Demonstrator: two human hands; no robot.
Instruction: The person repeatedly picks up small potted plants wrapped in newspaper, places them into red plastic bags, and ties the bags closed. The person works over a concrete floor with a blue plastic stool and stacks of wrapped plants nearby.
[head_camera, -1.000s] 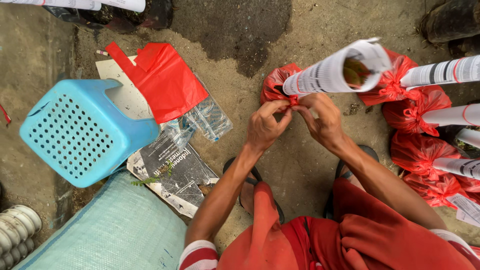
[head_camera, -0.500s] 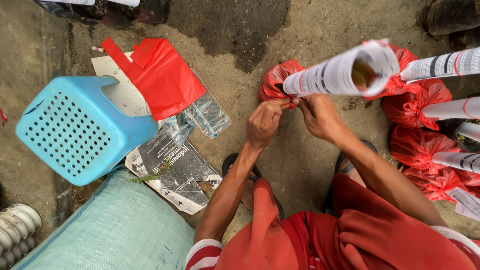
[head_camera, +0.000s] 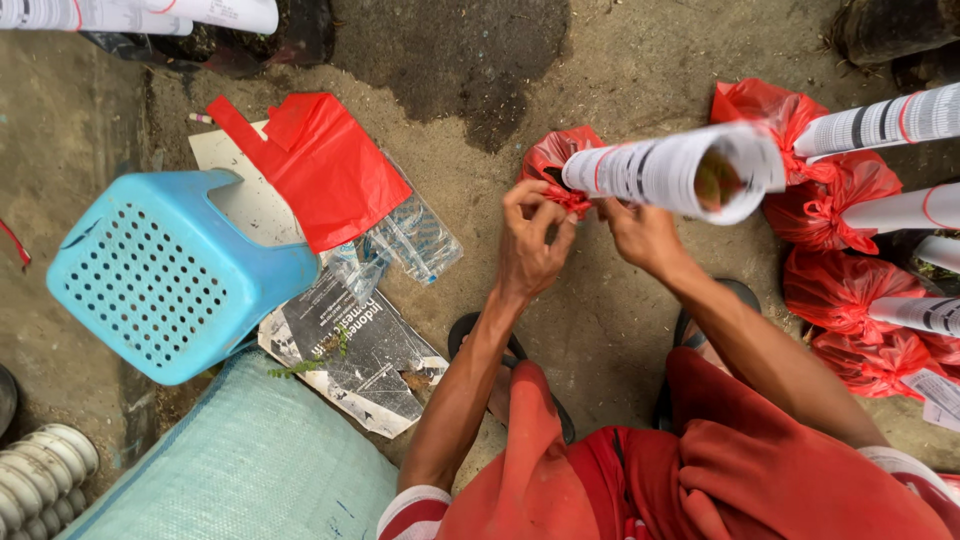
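The paper roll (head_camera: 672, 170) pokes out of a red bag (head_camera: 553, 160) on the ground, its long axis slanting up and to the right — open end toward the camera. Both hands meet at its base: the left hand (head_camera: 530, 240) has its fingers pinched on the bag's neck, the right hand (head_camera: 640, 232) grips just under the roll, about equally near. More red bags (head_camera: 835, 195) crowd the right; a blue stool (head_camera: 165, 275) lies left.

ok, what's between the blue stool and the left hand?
Head view: between the blue stool and the left hand lie a flat red plastic bag, clear plastic bags and a dark printed sheet.
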